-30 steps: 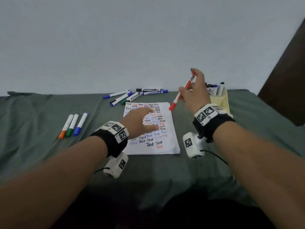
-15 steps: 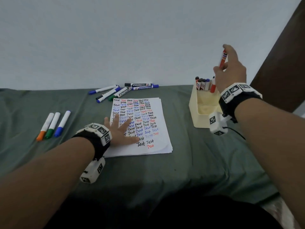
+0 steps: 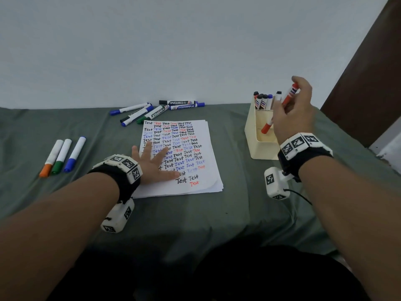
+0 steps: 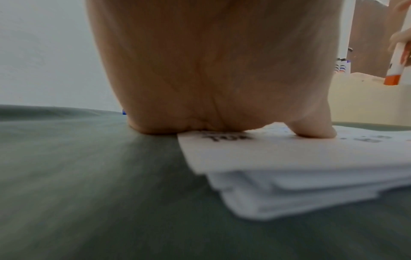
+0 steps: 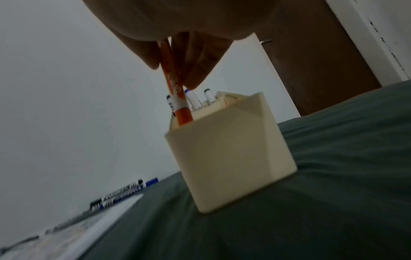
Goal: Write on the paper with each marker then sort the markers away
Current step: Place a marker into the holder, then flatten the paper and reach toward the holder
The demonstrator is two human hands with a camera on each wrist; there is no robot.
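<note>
My right hand point(image 3: 291, 111) grips a red marker point(image 3: 266, 127) and holds it tilted, its capped lower end dipped into the front compartment of the cream holder point(image 3: 259, 148). The right wrist view shows that red marker point(image 5: 177, 105) entering the holder point(image 5: 231, 158) beside other markers. My left hand point(image 3: 152, 164) lies flat with spread fingers on the stack of paper point(image 3: 204, 146), which is covered in rows of "Test". In the left wrist view the palm point(image 4: 211, 70) presses on the paper point(image 4: 300, 158).
Several markers point(image 3: 156, 110) lie loose behind the paper. Three more markers point(image 3: 63, 156), capped orange, green and blue, lie in a row at the left. Several markers point(image 3: 263, 101) stand in the holder's back compartment. A dark wooden door point(image 3: 368, 72) stands at the right.
My right hand carried the red marker from above the paper rightwards to the holder and lowered its end into it. My left hand settled flat on the paper.
</note>
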